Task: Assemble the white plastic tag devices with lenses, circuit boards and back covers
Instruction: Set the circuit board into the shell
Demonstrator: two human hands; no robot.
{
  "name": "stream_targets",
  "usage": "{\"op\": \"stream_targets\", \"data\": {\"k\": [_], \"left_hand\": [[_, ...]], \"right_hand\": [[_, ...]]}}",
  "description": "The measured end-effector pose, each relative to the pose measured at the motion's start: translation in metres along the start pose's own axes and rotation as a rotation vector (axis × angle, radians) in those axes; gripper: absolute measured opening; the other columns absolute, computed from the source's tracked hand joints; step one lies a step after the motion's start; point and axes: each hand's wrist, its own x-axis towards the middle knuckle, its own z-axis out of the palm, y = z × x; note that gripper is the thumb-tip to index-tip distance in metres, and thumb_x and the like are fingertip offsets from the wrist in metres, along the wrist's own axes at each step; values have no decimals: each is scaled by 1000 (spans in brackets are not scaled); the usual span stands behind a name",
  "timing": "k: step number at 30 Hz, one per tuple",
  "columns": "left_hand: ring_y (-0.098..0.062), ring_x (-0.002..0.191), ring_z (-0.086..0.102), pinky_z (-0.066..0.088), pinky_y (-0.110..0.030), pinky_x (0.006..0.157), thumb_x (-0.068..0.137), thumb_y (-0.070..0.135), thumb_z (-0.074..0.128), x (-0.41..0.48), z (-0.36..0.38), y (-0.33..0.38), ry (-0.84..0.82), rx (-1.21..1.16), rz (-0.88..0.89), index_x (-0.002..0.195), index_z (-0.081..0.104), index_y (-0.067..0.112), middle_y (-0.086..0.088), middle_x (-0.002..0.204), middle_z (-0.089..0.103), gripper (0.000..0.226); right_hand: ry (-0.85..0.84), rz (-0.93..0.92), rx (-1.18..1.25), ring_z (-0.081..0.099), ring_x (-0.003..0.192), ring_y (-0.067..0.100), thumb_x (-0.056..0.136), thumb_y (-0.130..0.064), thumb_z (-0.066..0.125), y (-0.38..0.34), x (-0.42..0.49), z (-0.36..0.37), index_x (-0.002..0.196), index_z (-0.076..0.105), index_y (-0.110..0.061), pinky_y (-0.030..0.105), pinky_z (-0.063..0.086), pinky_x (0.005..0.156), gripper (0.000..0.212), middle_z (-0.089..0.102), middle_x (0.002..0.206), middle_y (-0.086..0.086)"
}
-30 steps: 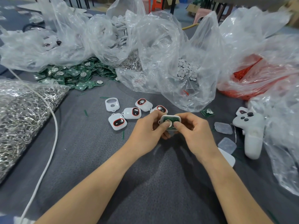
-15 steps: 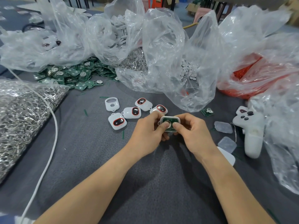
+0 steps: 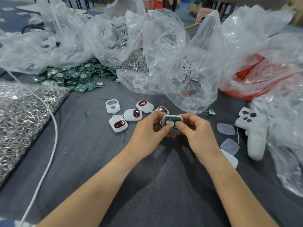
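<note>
Both hands, left and right, pinch the tag shell between them, thumbs seemingly pressing its board.

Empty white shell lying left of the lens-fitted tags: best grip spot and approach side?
Probably pinch the empty white shell across its two side edges, coming down from above and approaching from its left. It lies flat on the gray cloth, so only the outer edges offer purchase. The lens-fitted tags sit close on its right, while the cloth to its left is mostly open.
</note>
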Motion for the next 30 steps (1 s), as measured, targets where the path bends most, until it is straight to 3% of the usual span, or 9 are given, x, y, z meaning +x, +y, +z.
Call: {"op": "stream_targets", "data": {"k": [7,13,17,21,26,28,30], "left_hand": [[-10,68,70,54,-18,64,91,-1,58,0,-3,6,-15,-184,-54,93,60,3,-4,79,69,4],[-7,62,66,55,-18,63,93,-2,54,-1,-2,10,4,-85,-61,102,55,-9,-14,84,66,10],[-4,56,64,52,-17,59,94,-1,54,-2,1,11,40,18,-24,96,56,-4,-8,76,65,4],[-9,55,64,53,-21,59,93,-1,55,-2,2,11,83,7,49,95,56,0,-5,71,64,2],[-14,64,67,55,-22,64,95,-7,47,1,0,11,-3,-348,-93,114,54,2,-13,84,68,23],[-12,64,66,55,-19,63,95,-9,39,2,-2,13,-94,-620,-242,113,58,0,-12,81,69,28],[-12,65,67,55,-17,62,89,-1,46,3,-8,16,-144,-837,-373,108,65,-2,-13,83,70,27]], "right_hand": [[-7,-63,-23,64,74,-3,87,3,62,-2,-1,2,86,65,-21,11,49,72,25,69,81,-11],[18,-123,-136,65,75,1,85,0,65,1,-2,4,87,65,-21,15,51,74,22,70,82,-8],[53,-188,-217,65,75,1,85,-3,67,2,-4,5,84,62,-29,13,49,71,26,69,81,-11],[81,-228,-200,64,76,3,85,-2,67,1,-3,4,87,64,-24,15,50,73,22,68,82,-11],[170,-449,-326,59,78,9,84,1,67,-3,-2,0,92,67,-12,17,46,70,15,65,88,-1],[149,-511,-348,59,78,12,85,-1,67,-3,-2,-5,93,67,-9,20,46,69,11,65,89,2],[93,-548,-338,61,82,15,85,1,66,-2,-1,-9,93,67,-8,20,46,71,11,65,92,2]]}}
